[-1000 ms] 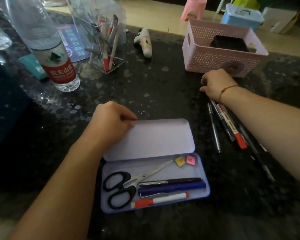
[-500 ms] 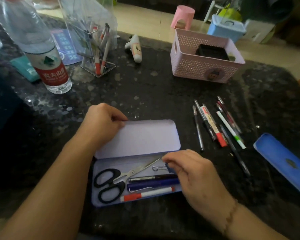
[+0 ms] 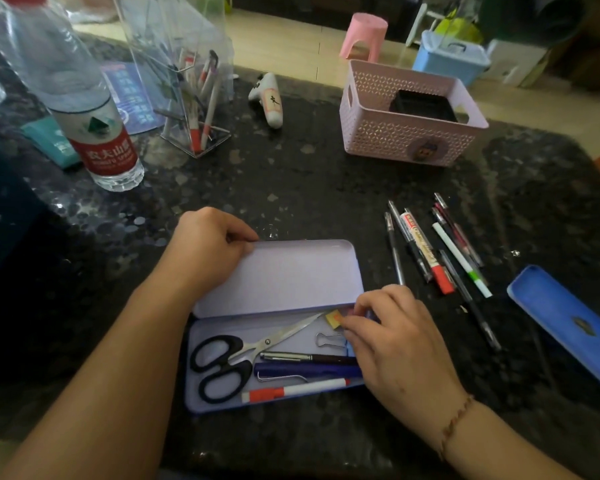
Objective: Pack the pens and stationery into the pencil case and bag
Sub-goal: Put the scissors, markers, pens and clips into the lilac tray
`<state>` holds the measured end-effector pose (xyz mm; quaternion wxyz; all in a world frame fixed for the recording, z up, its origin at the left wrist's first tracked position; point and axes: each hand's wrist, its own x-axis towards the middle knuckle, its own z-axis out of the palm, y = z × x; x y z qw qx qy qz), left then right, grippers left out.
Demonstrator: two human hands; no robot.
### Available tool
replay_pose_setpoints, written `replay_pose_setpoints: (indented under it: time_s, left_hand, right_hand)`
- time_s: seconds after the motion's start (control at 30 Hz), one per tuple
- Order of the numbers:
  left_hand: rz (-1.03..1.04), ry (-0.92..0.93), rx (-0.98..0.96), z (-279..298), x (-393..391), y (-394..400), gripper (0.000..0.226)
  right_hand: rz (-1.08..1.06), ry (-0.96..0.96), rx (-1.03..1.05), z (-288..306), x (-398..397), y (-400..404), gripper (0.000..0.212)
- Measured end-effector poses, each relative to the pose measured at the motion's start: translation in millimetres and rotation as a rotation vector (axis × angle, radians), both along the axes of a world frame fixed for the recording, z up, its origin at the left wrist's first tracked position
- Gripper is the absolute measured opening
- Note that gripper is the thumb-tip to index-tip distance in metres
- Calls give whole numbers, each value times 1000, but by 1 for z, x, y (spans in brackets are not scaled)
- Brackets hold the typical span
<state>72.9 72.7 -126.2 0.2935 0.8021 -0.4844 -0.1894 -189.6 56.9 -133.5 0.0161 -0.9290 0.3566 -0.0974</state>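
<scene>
My left hand (image 3: 208,247) grips the far edge of the pencil case (image 3: 274,327) lid, open on the dark surface (image 3: 291,188), while my right hand (image 3: 392,341) fingers pinch a small yellow eraser (image 3: 332,319) inside it, above the scissors (image 3: 236,358), loose pens (image 3: 437,251) lying just right.

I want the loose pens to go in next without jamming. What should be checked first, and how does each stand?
1. Pencil case lid held open by left hand: ok.
2. Right hand free: not ok, fingers on small clips.
3. Loose pens beside the case, uncovered: ok.
4. Room left inside: cannot tell; scissors take up much of it.
</scene>
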Motion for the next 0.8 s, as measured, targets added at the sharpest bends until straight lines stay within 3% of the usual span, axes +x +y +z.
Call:
replay_pose_setpoints:
  time_s: [0.17, 0.3, 0.4, 0.5, 0.6, 0.8]
  left_hand:
    - [-15, -21, -44, 1, 0, 0, 14]
    - [-18, -42, -129, 2, -2, -2, 14]
    - [43, -44, -255, 2, -1, -4, 14]
    - [104, -58, -321, 4, 1, -6, 14]
    - [160, -66, -297, 4, 6, -4, 15]
    - [244, 16, -176, 2, 8, -3, 6]
  right_hand:
    - [-5, -87, 90, 9, -14, 0, 27]
    - [2, 23, 205, 17, -30, 12, 58]
    - [-50, 102, 145, 8, -28, 12, 71]
    - [-69, 52, 25, 4, -13, 4, 70]
    - [-85, 14, 36, 5, 1, -2, 69]
    - [-114, -31, 100, -2, 11, -5, 40]
